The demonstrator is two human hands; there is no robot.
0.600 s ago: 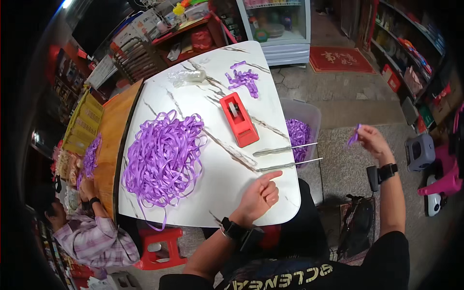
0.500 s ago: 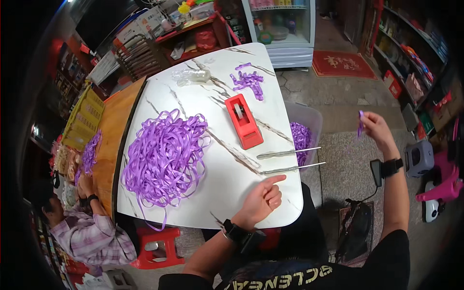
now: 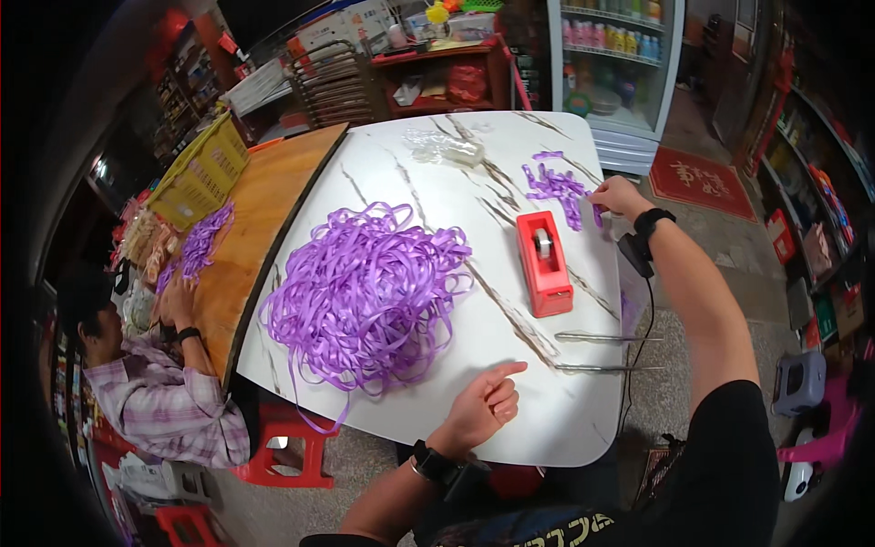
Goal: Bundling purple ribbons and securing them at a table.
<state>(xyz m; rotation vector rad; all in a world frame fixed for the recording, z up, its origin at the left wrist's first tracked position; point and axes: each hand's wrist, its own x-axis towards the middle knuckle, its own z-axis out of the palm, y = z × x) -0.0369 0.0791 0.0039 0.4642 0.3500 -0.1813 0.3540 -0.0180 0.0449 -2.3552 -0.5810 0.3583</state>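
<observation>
My right hand [image 3: 622,199] pinches a short purple ribbon piece [image 3: 597,216] at the table's right edge, beside a small pile of purple ribbon pieces [image 3: 559,189]. Low over the near part of the table, my left hand [image 3: 483,406] points with its index finger while the other fingers curl; I see nothing in it. A red tape dispenser [image 3: 545,264] stands between the pile and two thin metal rods [image 3: 597,368], which jut past the right edge. To the left lies a large tangled heap of purple ribbon [image 3: 365,296].
Crumpled clear plastic [image 3: 444,147] lies on the far part of the white table [image 3: 492,337]. A wooden table [image 3: 260,196] adjoins it on the left, with a yellow basket [image 3: 198,173] and more ribbon; another person [image 3: 169,392] sits there. A red stool [image 3: 290,447] stands below.
My right hand has moved left and away from me with the ribbon piece, from over the floor to the pile's side. My left hand keeps its pointing shape. The view has shifted.
</observation>
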